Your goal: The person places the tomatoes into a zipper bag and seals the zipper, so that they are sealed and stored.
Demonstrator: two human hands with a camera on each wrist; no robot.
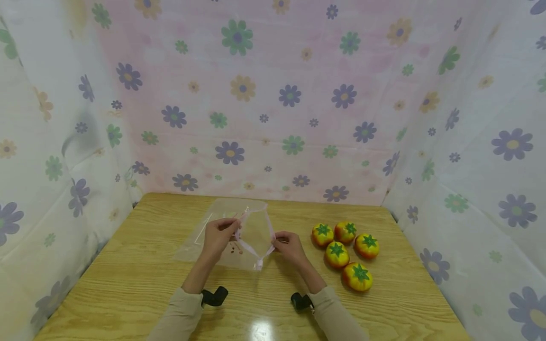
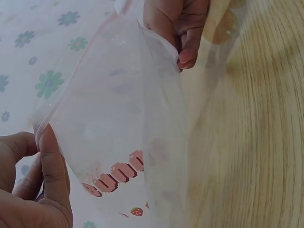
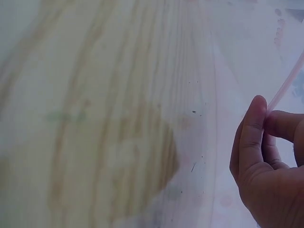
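Note:
A see-through zip bag (image 1: 228, 244) with a pink rim and red printed lettering is held just above the table, its mouth spread apart and facing right. My left hand (image 1: 220, 235) pinches one side of the rim between thumb and fingers. On the opposite side, my right hand (image 1: 291, 246) pinches the other edge. The left wrist view shows the bag's clear wall (image 2: 114, 114) between both hands, with print and small strawberries low on it. In the right wrist view the right hand (image 3: 270, 161) grips the pink strip. I see nothing inside the bag.
Several yellow-red toy tomatoes (image 1: 337, 255) with green star-shaped tops sit in a cluster to the right of the right hand. The wooden table (image 1: 123, 284) is bordered by flowered cloth (image 1: 264, 94) at the back and both sides.

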